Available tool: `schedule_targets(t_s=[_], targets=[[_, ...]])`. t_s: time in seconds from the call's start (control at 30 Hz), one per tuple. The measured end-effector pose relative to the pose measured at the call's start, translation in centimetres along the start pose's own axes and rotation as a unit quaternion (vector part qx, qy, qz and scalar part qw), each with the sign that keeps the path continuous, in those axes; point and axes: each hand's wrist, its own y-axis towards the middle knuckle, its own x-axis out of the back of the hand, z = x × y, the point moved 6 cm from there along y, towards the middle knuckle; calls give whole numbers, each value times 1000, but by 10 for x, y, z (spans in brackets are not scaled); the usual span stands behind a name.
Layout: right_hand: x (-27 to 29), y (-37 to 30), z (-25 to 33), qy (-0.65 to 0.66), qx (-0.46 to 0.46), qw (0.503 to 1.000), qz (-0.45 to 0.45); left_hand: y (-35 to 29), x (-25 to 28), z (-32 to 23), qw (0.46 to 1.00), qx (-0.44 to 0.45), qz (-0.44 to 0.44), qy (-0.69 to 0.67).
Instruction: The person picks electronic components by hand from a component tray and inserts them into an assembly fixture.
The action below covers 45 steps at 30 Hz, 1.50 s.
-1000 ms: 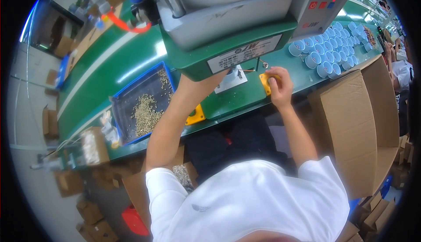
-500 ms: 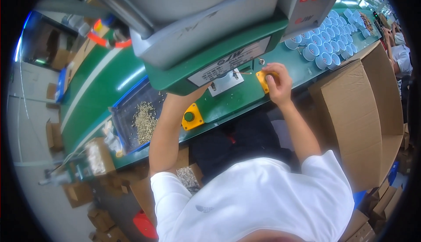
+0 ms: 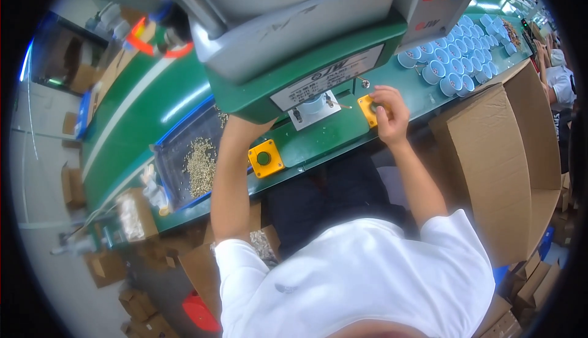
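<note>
My right hand (image 3: 392,114) is at a yellow push-button box (image 3: 364,107) on the bench's near edge, fingers curled over it and thumb by its dark button. My left forearm (image 3: 231,178) reaches up beneath the green and grey press head (image 3: 306,62), which hides the fingers of that hand. Under the head, a metal fixture plate (image 3: 324,116) carries a pale blue cup (image 3: 315,104), partly covered by the press. A second yellow box with a green button (image 3: 264,158) sits beside my left forearm, untouched.
A dark tray (image 3: 174,154) of small brass-coloured parts (image 3: 201,166) lies left of my forearm. Many pale blue cups (image 3: 452,83) stand at the far right. A large open cardboard box (image 3: 484,172) rises at the right, and another person (image 3: 556,77) sits beyond it.
My left forearm has shifted slightly left, away from the fixture, and more of the pale blue cup shows. My right hand stays at the yellow button box.
</note>
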Motion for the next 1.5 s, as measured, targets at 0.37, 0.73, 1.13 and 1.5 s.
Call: schedule_targets(t_s=[0.37,0.73,1.13,1.5], targets=[[14,-3,-4,-21,4,999,-44,-141,7,41,967,-119,-125,187],[20,2,3,-47,-52,998,2,-104,57,82,972,0,-42,232],[11,4,0,-34,-54,998,14,-124,86,127,968,111,33,222],[15,28,43,-145,28,989,10,-132,86,118,966,97,-47,236]])
